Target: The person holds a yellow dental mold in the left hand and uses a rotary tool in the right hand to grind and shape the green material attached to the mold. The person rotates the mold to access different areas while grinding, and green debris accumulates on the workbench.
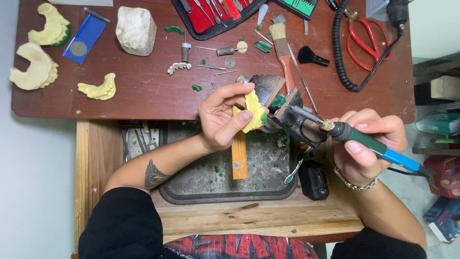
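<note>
Partly, left hand [221,119] hides cast [252,111].

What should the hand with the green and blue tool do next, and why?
Probably bring the tool's tip a little closer to the yellow dental cast. The left hand holds the cast up by the vise, with a green wax spot facing the tool, and the right hand grips the tool a short way off.

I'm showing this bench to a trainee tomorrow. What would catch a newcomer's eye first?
At centre, the left hand pinches a yellow plaster dental cast with a green wax blob, while the right hand grips a green-and-blue rotary handpiece pointed toward it. Pale yellow jaw casts lie at the dark wooden table's left end, and red-handled scissors at upper right.
</note>
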